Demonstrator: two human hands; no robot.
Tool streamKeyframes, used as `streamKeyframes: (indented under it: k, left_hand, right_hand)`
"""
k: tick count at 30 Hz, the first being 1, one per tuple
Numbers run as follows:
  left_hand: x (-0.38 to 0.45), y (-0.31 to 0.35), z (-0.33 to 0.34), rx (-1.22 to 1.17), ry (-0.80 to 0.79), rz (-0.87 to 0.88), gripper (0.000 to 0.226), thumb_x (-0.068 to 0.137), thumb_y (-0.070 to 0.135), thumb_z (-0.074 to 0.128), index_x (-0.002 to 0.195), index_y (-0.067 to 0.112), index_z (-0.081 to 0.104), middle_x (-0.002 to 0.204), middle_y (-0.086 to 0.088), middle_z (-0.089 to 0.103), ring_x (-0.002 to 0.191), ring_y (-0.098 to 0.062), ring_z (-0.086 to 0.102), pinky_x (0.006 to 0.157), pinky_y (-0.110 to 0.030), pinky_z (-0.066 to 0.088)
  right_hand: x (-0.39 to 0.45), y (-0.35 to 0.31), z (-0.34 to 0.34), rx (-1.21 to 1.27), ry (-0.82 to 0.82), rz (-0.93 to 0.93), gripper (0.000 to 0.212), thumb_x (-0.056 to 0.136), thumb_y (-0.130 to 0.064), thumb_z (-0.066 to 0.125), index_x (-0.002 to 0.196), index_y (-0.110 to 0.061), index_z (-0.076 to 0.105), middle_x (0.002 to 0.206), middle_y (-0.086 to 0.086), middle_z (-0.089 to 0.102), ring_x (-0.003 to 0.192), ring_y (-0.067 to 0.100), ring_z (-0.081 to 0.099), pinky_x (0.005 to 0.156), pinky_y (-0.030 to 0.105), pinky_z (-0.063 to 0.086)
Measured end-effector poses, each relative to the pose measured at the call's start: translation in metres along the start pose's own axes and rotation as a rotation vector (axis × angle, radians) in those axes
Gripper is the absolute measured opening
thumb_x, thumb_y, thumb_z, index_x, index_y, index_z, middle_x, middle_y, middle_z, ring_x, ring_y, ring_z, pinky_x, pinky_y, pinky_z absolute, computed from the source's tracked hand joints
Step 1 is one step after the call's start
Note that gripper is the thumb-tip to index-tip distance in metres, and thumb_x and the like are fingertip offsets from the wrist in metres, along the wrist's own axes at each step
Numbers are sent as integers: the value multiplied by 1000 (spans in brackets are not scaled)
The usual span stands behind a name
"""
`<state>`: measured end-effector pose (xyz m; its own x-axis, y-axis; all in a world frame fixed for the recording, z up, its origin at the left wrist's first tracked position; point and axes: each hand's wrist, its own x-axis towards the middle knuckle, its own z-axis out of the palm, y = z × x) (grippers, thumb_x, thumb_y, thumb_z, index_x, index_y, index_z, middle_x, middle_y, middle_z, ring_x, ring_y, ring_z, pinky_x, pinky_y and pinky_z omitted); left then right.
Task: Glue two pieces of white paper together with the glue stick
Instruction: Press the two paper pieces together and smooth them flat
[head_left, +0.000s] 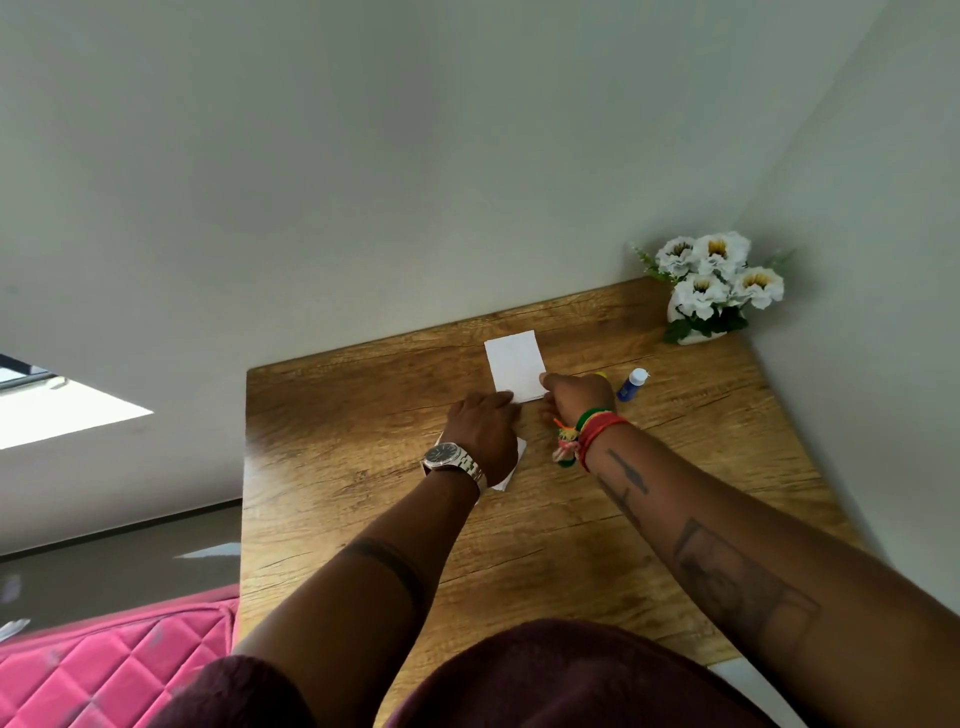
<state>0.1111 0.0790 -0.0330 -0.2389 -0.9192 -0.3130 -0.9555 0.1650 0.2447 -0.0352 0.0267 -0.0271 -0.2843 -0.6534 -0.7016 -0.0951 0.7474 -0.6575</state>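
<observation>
A person leans over a wooden table (363, 467), both bare arms stretched forward. The left hand (483, 434) lies flat, palm down, on a white sheet (511, 470) whose corner peeks out beneath the wrist. The right hand (576, 397) rests just beside it, fingertips touching the near edge of a second paper (515, 366) that lies beyond both hands; whether it grips anything I cannot tell. A blue glue bottle (631, 384) lies just right of the right hand. White flowers (714, 280) stand farther off.
</observation>
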Motion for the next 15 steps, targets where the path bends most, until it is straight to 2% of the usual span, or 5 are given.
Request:
streamKeyframes:
  k: [2, 6, 10, 15]
  left_hand:
    - [3, 1, -2, 6, 12, 3, 43, 91, 27, 50, 133, 24, 60, 153, 1, 46, 137, -30, 39, 108, -44, 35]
    - [4, 2, -2, 10, 24, 10, 38, 90, 29, 54, 125, 20, 65, 148, -2, 51, 132, -31, 46, 104, -43, 39]
    - [3, 2, 0, -19, 46, 27, 35, 88, 27, 57, 120, 16, 66, 140, -5, 57, 128, -32, 50, 102, -43, 44]
    - [2, 2, 2, -17, 49, 45, 38, 88, 29, 57, 123, 17, 65, 146, -7, 53, 133, -31, 49, 106, -44, 42]
  right_hand:
    - [0, -3, 2, -9, 1, 16, 30, 79, -31, 78, 82, -1, 75, 90, 14, 77, 76, 31, 72, 78, 43, 61]
    - [2, -6, 9, -65, -3, -21, 42, 81, -32, 79, 105, 1, 74, 102, 14, 75, 88, 32, 73, 80, 39, 60]
    - [-8, -6, 14, -305, 102, -114, 40, 85, -31, 74, 110, 0, 71, 111, 15, 73, 101, 32, 69, 73, 28, 44]
    - [-12, -10, 15, -321, 96, -102, 38, 90, -28, 71, 114, 2, 69, 121, 18, 70, 110, 34, 66, 77, 28, 43]
